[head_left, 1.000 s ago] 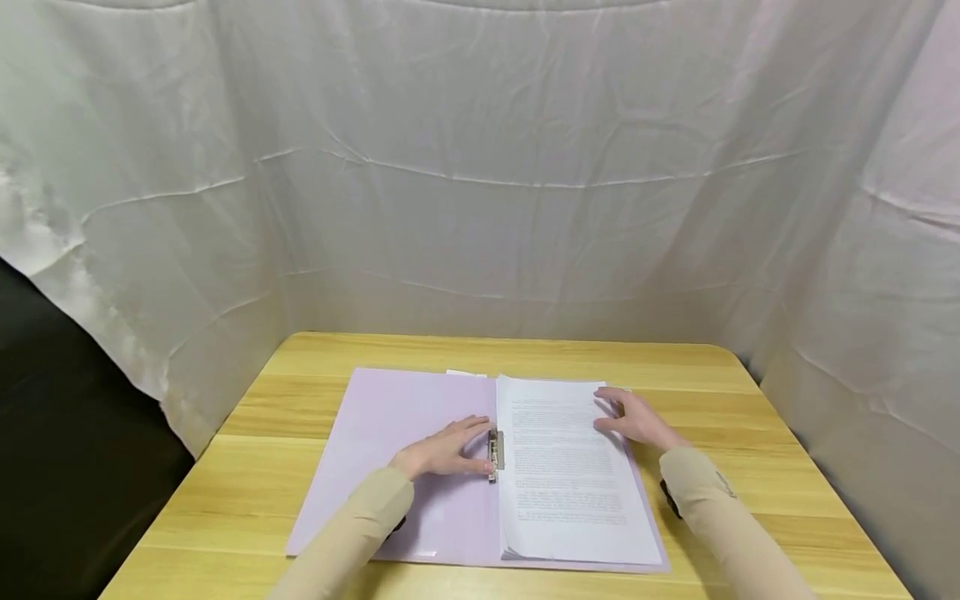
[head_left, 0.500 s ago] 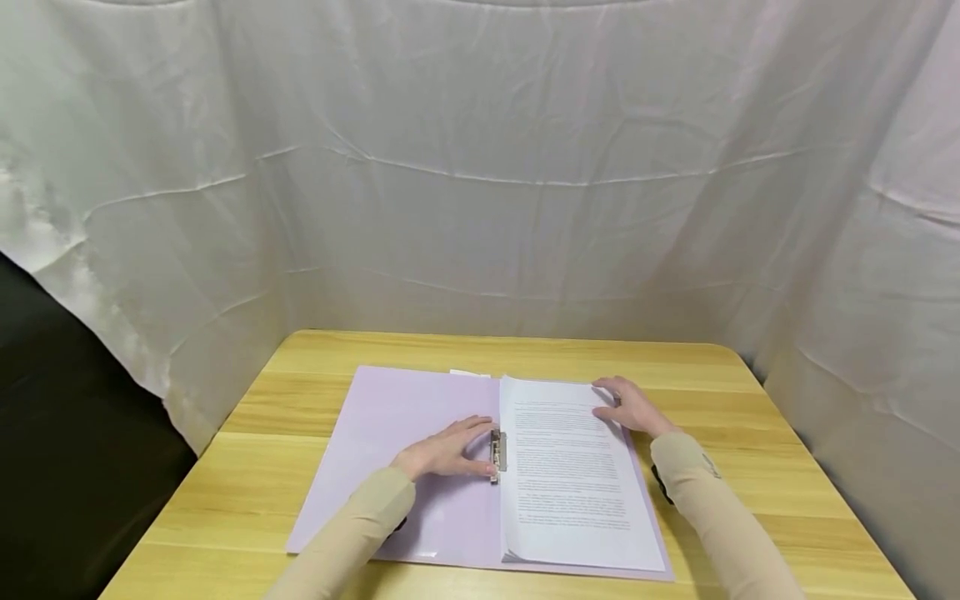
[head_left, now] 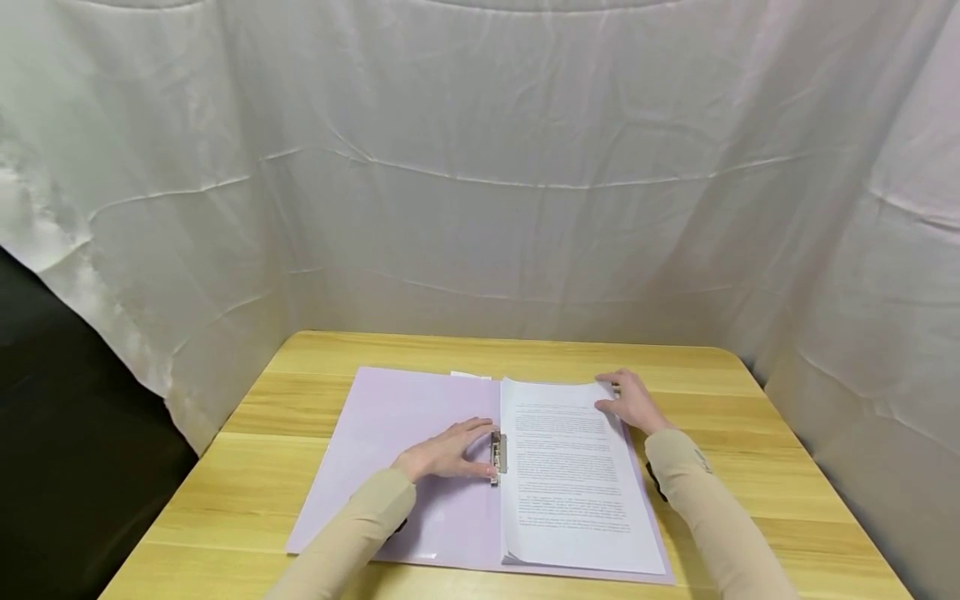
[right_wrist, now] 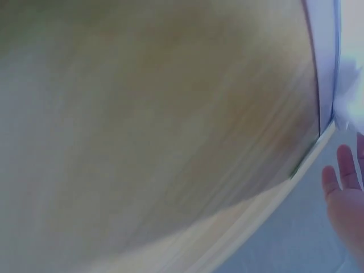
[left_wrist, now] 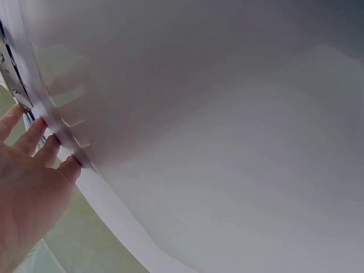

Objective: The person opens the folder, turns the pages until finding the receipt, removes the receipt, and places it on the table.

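A pale lilac clip folder (head_left: 390,412) lies spread flat on the table. Over its right half is a stack of printed paper sheets (head_left: 566,467), its left edge beside the metal clip (head_left: 503,454) at the spine. My left hand (head_left: 446,452) reaches across the left cover, fingertips at the clip's far end and thumb at its near end. Its fingers are extended in the left wrist view, beside the clip (left_wrist: 12,77). My right hand (head_left: 632,402) touches the stack's far right corner, thumb over the top sheet. Straight fingers show in the right wrist view.
The wooden table (head_left: 750,467) extends around the folder. A white slip (head_left: 471,375) pokes out past the folder's far edge. Pale curtains (head_left: 480,208) enclose the back and sides. Dark cloth (head_left: 67,450) hangs at the left.
My right hand has slid away from me along the stack's right edge to its far corner. The left hand stays at the clip.
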Available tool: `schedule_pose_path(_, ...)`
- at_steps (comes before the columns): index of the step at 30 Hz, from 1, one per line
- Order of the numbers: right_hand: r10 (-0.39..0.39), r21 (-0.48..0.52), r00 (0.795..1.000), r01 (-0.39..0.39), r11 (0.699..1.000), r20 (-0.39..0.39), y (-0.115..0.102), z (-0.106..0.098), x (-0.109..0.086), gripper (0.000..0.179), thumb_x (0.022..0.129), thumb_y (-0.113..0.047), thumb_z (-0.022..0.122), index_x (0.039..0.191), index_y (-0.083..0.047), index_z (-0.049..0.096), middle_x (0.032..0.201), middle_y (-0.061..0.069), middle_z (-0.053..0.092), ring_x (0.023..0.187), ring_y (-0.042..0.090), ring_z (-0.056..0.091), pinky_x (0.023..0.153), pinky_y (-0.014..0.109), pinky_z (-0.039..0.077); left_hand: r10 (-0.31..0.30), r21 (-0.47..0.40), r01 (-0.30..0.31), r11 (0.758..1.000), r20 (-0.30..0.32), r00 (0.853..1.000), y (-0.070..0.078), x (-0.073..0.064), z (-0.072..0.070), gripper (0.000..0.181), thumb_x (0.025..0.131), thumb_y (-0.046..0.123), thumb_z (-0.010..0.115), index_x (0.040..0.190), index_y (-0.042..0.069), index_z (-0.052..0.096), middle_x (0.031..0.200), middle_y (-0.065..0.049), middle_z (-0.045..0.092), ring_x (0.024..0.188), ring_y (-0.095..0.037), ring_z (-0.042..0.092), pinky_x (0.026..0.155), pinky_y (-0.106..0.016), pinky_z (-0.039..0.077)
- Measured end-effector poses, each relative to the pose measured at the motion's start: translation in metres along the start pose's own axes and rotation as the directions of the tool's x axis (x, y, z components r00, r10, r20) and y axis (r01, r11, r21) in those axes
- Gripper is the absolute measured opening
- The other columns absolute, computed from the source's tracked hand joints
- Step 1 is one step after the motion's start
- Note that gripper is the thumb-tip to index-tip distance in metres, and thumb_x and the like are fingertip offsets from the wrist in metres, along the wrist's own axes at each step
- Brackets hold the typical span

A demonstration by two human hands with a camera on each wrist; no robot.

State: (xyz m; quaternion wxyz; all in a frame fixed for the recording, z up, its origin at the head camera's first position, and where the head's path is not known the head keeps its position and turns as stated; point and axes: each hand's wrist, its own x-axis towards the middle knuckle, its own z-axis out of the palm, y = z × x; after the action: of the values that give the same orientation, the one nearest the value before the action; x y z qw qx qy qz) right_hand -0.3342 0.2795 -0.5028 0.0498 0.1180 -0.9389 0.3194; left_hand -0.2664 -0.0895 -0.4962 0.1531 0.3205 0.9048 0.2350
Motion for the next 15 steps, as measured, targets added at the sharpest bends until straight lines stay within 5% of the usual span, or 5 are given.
schedule_pose_path(3,0.028,0.019,0.999,-0.027,0.999,-0.044,0.0014,0.0000,0.0024,0.043,0.085,-0.001,0.073,0.126,0.008,0.063,0.107,0.026,0.063,0.094,0.036,0.059,0.082,0.046,0.053,0.000,-0.004,0.000,1.000,0.004,1.000,0.0012,-0.0001,-0.0007,0.079,0.093,0.045,0.069,0.157,0.012,0.035,0.166,-0.015,0.029,0.155,-0.039,0.024,0.126,-0.060,0.021)
schedule_pose_path(6,0.052,0.023,0.995,-0.050,0.998,-0.084,0.0036,0.0000,0.0040,0.035,0.086,0.002,0.070,0.120,0.006,0.067,0.087,0.016,0.060,0.077,0.025,0.053,0.067,0.033,0.044,-0.006,-0.006,0.006,1.000,0.010,1.000,0.0026,-0.0007,-0.0013,0.079,0.094,0.045,0.068,0.157,0.012,0.034,0.166,-0.014,0.028,0.155,-0.038,0.023,0.126,-0.059,0.020)
schedule_pose_path(15,0.041,-0.032,0.992,-0.045,0.998,-0.118,0.0072,0.0002,0.0062,0.026,0.091,-0.003,0.065,0.116,0.002,0.071,0.074,0.009,0.060,0.066,0.018,0.049,0.058,0.025,0.037,0.016,0.008,-0.016,1.000,0.014,1.000,0.0029,-0.0007,-0.0013,0.077,0.094,0.042,0.068,0.156,0.010,0.035,0.165,-0.018,0.028,0.154,-0.039,0.024,0.127,-0.059,0.019)
